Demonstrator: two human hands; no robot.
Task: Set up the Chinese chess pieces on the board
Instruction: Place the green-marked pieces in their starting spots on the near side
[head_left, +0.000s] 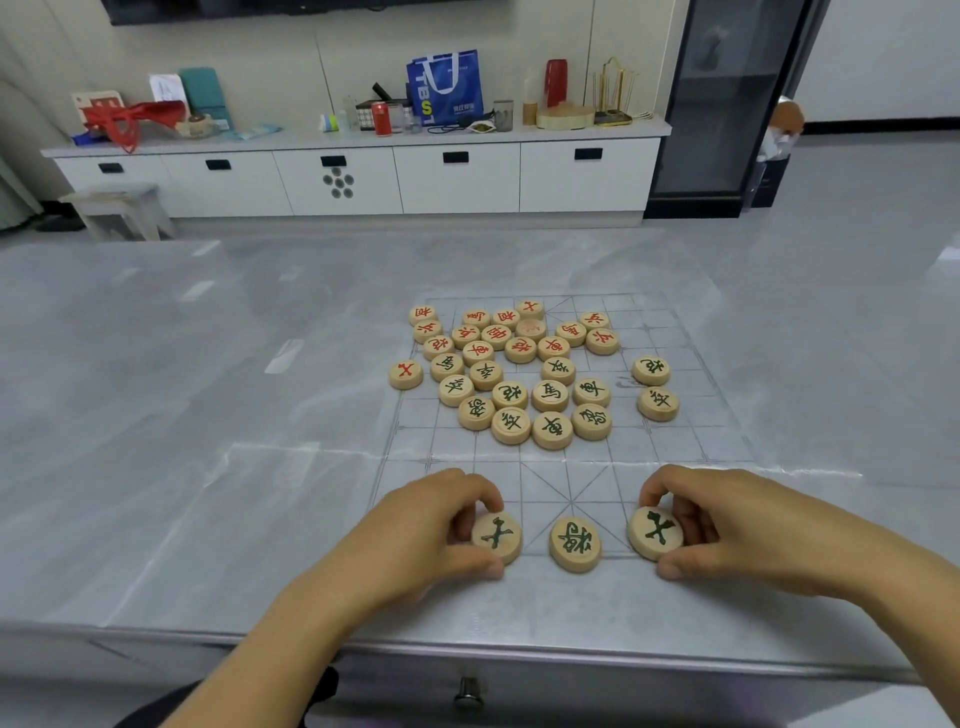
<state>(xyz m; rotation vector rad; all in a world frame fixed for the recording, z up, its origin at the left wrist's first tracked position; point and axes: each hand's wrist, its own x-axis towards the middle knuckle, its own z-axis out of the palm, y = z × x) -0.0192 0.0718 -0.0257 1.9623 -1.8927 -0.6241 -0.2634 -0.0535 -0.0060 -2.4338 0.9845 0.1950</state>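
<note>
A clear plastic chess board (675, 447) with thin grid lines lies on the grey table. On its near edge my left hand (436, 525) pinches a wooden piece with a green character (497, 538). My right hand (727, 525) pinches a matching green piece (655, 532), tilted up a little. Between them a third green piece (575, 544) lies flat on the near row. Several green pieces (524, 410) crowd the board's middle, and several red pieces (514, 332) sit beyond them. One red piece (405, 374) lies just off the left edge.
Two green pieces (654, 387) sit apart at the board's right side. The table's front edge (467, 649) runs just below my wrists, with a drawer knob (469, 693) under it. A white sideboard (363, 176) with clutter stands far behind.
</note>
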